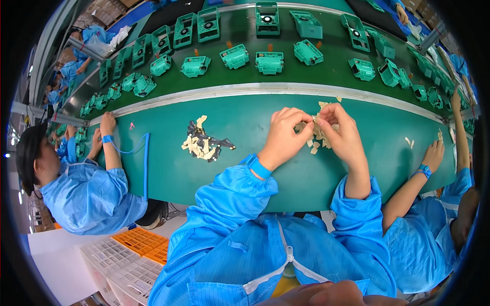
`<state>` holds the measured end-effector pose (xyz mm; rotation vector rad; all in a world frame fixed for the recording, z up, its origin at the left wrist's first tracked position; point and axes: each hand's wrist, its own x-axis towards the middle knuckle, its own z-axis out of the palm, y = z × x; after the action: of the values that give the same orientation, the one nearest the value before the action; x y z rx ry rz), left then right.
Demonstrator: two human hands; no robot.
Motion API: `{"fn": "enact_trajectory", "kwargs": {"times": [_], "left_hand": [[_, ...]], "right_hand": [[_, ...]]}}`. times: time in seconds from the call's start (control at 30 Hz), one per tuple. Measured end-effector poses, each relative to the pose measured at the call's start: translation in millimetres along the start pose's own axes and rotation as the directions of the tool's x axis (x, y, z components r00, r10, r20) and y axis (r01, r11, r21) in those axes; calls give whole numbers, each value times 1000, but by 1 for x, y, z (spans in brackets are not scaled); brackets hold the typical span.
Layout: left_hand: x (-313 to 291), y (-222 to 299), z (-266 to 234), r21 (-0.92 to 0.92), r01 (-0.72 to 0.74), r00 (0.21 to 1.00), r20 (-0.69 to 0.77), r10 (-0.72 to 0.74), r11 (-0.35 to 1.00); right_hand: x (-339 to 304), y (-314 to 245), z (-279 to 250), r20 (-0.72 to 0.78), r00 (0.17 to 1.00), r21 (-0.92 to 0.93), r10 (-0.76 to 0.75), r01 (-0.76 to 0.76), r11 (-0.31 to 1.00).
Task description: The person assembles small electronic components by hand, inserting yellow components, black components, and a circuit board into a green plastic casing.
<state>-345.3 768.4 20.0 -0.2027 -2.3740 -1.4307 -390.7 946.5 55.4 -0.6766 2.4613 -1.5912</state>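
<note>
My left hand [286, 136] and my right hand [343, 133] meet over the green table, thumbs and fingertips pinched close together. Whatever lies between the fingertips is too small and too covered to make out. Beneath and between my hands spreads a pile of small cream-coloured pieces [315, 145], partly hidden by the right hand. To the left of my left hand lies a heap of cream strips [201, 148] mixed with thin black parts [218, 143]. A blue band [256, 166] circles my left wrist.
Beyond a pale metal rail [255, 90], a dark green belt carries several green plastic housings [269, 62] and open green frames [267, 20]. Co-workers in blue sit at left [92, 194] and right [421, 219]. A blue cord [146, 166] lies at the left; orange crates [143, 244] stand below.
</note>
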Motion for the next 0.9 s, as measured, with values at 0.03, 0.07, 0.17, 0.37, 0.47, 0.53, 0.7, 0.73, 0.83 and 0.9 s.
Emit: {"fn": "enact_trajectory", "kwargs": {"times": [0.03,0.07,0.17,0.37,0.47,0.53,0.7,0.73,0.83,0.9], "left_hand": [[0,1,0,-3,49,999,14,-49,999],[-1,1,1,-2,50,999,17,-50,999],[0,3,3,80,30,999,-31,-28,996],[0,10,3,330,-152,986,-17,167,932],[0,12,4,398,-233,965,-15,260,887],[-1,14,5,424,-256,960,6,280,869],[0,17,8,383,-246,963,-5,268,890],[0,18,9,362,-224,969,-14,246,905],[1,17,10,325,-226,970,-12,243,918],[2,18,12,314,-219,972,-13,234,924]], "right_hand": [[0,-1,1,-75,993,-121,-93,84,989],[-1,-2,2,-76,993,-119,-90,81,990],[0,-2,2,-74,957,-298,-281,248,922],[0,-1,0,-30,952,-355,-306,276,893],[0,2,-2,-12,946,-352,-324,299,887],[-1,2,-4,12,941,-336,-337,321,885],[-2,5,-8,24,949,-301,-316,308,903],[-2,5,-9,23,954,-271,-299,294,916],[-1,5,-12,21,951,-267,-307,302,915],[-2,4,-14,8,954,-256,-299,292,922]]}}
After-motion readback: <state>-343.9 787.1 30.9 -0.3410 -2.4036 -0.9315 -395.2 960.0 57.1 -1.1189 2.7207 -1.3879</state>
